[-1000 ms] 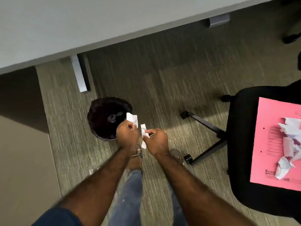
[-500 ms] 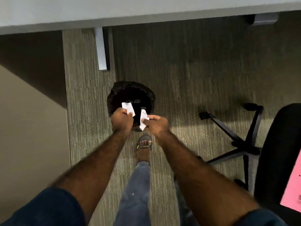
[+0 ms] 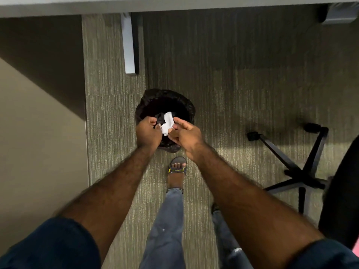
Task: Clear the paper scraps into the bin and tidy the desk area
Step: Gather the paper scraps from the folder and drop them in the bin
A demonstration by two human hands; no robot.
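A round bin (image 3: 150,96) lined with a black bag stands on the carpet below the desk edge. Both my hands hover over its near rim. My left hand (image 3: 148,132) has its fingers curled, with a bit of white paper showing at the fingertips. My right hand (image 3: 186,133) has its fingers spread apart. White paper scraps (image 3: 168,122) sit between the two hands above the bin's mouth, touching the right fingertips. Whether they are still pinched there is unclear.
The grey desk edge (image 3: 174,4) runs along the top, with a desk leg (image 3: 129,45) behind the bin. A black office chair's base (image 3: 299,171) and seat (image 3: 342,191) are at the right. A beige panel (image 3: 38,133) stands at the left. My sandalled foot (image 3: 177,169) is near the bin.
The view moved closer over the bin. My hands came together above its mouth, and the right fingers spread apart. The two scraps now lie together between the hands.
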